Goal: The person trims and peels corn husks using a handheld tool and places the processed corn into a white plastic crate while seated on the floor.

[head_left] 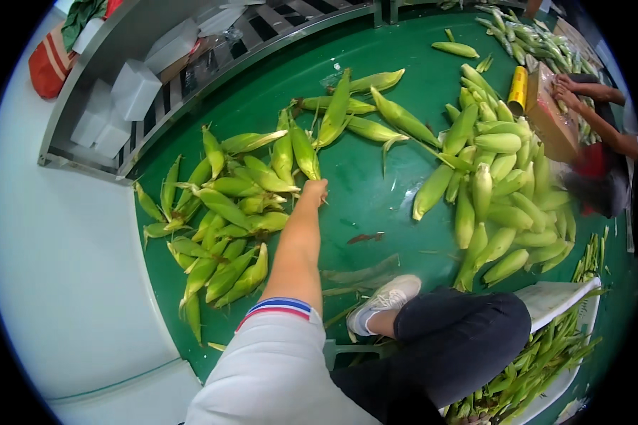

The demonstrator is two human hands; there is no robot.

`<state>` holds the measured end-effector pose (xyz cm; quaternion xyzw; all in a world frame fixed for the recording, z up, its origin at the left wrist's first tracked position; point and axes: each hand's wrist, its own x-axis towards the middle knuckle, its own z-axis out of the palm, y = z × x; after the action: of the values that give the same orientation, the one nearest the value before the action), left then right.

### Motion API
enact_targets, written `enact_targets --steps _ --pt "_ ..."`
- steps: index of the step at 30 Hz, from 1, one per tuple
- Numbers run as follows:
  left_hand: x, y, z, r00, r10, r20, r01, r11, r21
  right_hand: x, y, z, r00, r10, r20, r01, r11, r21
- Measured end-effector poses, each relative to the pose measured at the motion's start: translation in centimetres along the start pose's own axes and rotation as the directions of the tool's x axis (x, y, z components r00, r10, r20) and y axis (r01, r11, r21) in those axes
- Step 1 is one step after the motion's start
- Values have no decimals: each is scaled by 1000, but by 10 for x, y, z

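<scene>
White sleeve nearest, the left hand (pixel 315 190) reaches out at 12 o'clock, its grip closing on the base of a husked green cob (pixel 303 150). That cob lies on the green floor (pixel 365 195), long axis running toward 11 o'clock. A loose pile (pixel 220 219) spreads at 9 o'clock, smooth and tapered; a bigger heap (pixel 500 177) sits at 2 o'clock. Right hand unseen.

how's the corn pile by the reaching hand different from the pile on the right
The left pile lies spread loosely, ears fanned out with green floor showing between them; the right pile is heaped tight, ears stacked on one another. The person's left hand touches an ear at the left pile's edge; no hand touches the right pile. Both hold green-husked ears on the same floor.
</scene>
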<state>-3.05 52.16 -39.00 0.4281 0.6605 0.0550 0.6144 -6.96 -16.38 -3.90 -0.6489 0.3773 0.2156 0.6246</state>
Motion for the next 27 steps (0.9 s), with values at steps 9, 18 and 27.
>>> enact_targets --steps 9,18,27 --pt "-295 -26 16 768 351 535 -125 902 -413 -2 45 -41 986 -166 -36 168 983 79" --pt "-450 50 86 2 146 989 -411 902 -132 -17 29 -21 828 -494 266 498 865 58" --pt "-611 -4 138 -286 -764 579 -656 596 463 -75 -51 -55 452 -657 603 890 381 -251"
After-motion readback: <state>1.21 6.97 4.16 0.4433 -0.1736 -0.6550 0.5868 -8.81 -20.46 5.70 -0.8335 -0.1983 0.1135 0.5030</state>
